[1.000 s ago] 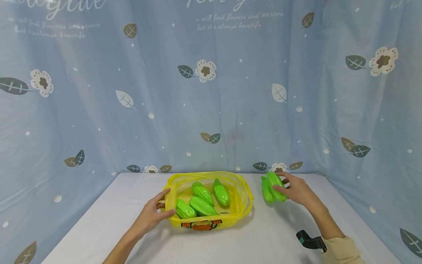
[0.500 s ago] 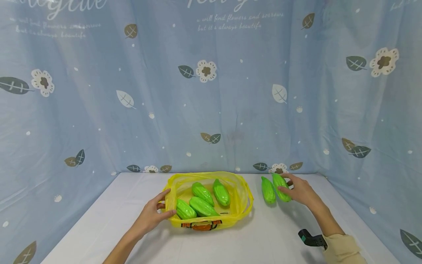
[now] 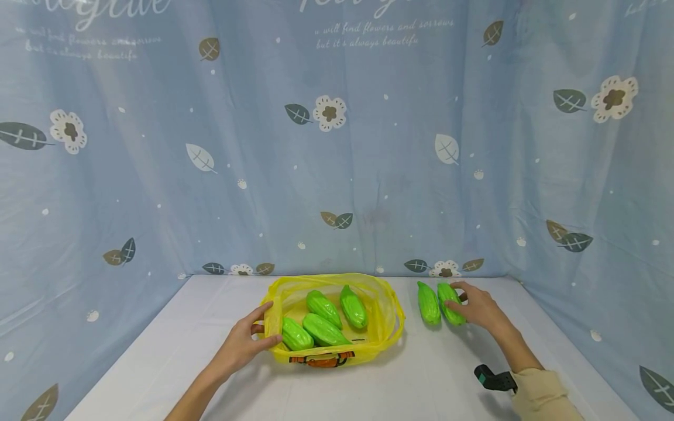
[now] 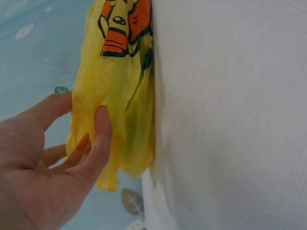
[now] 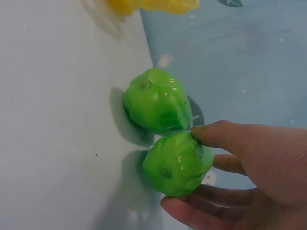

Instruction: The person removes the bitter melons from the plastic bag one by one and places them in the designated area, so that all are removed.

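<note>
My left hand (image 3: 243, 340) holds the left end of a yellow plastic bag (image 3: 379, 351), thumb on the near side and fingers at the rim. The bag lies with its mouth spread wide, and several glossy green ridged gourds (image 3: 354, 307) are inside. In the left wrist view the thumb presses the bag's printed yellow wall (image 4: 103, 86). My right hand (image 3: 480, 305) has thumb and fingers around one green gourd (image 5: 176, 165), low at the table. A second gourd (image 3: 429, 304) lies just left of it, close alongside in the right wrist view.
The white table (image 3: 421, 386) ends at a blue patterned curtain (image 3: 368, 175) right behind the bag and gourds. Curtain also hangs at both sides. A black device (image 3: 495, 379) is strapped at the right wrist by the beige sleeve (image 3: 544, 394).
My right hand has shifted its gourd to the right and lowered it, away from overlapping the other loose gourd. The left hand and the bag have stayed in place.
</note>
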### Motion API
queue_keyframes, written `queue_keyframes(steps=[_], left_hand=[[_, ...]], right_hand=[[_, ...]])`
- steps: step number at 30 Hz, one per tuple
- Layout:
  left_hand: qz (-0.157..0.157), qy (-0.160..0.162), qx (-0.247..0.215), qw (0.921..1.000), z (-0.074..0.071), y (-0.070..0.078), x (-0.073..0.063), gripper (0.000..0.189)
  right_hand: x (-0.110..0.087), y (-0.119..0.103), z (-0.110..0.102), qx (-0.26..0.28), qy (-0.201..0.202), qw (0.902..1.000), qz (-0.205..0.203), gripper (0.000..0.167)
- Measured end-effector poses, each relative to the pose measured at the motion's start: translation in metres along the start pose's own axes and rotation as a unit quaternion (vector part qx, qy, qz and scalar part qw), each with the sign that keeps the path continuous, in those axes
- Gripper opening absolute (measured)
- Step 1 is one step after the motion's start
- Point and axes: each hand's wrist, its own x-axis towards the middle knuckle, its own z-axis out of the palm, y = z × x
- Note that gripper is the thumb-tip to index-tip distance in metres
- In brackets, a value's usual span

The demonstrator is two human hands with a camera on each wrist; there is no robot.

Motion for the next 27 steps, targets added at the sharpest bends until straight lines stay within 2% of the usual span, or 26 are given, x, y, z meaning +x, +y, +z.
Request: queue_keyframes(steps=[10,27], left_hand=[[-0.006,0.0,0.004,1.0,0.0,0.002,0.0,0.082],[-0.004,-0.001,0.008,1.0,0.001,0.002,-0.001,0.082]], right_hand=[[0.002,0.0,0.007,0.019,-0.009,0.9995,0.022,0.063],[0.007,0.003,0.013,0.026,-0.017,0.9991,0.029,0.062]])
